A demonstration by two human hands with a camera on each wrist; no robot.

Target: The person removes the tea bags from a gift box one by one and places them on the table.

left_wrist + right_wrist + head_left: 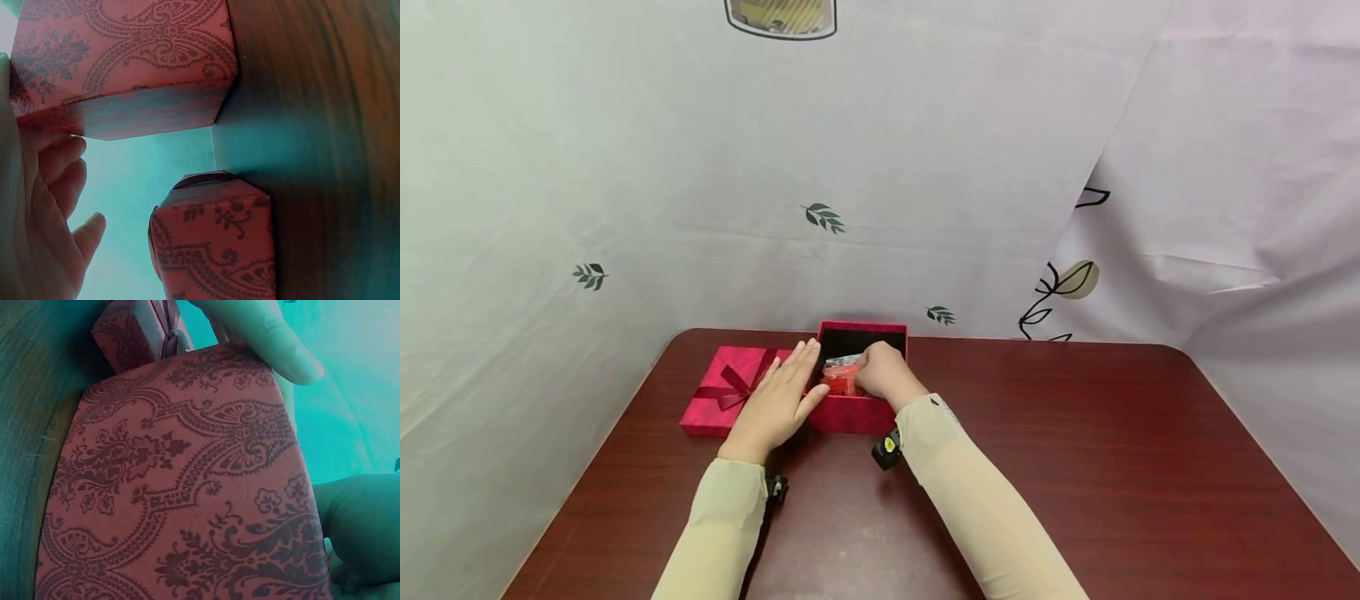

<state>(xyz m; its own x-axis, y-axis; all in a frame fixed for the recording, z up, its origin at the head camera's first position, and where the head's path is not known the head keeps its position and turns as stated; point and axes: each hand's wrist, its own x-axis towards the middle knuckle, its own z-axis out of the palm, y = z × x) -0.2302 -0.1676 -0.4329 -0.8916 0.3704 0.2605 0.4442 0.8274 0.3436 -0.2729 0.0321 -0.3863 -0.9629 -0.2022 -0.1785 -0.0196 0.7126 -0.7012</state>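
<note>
An open red patterned gift box (pixel 853 415) with a dark inside stands near the far edge of the table. My right hand (pixel 886 373) reaches into it with curled fingers, pinching a red plastic packet (pixel 837 385) at its right side; the fingertips are mostly hidden. At the box's left edge, my left hand (pixel 778 404) stretches out with straight fingers, overlapping the lid (pixel 721 365) with its dark red ribbon bow. In the right wrist view, the left thumb (pixel 278 347) lies over a corner of the box wall (pixel 181 481).
The brown wooden table (pixel 1112 450) extends to both sides and toward me. Behind it hangs a pale cloth (pixel 700 125) printed with leaves. Small black cameras (pixel 886 450) sit at both wrists, below the light sleeves (pixel 981 500).
</note>
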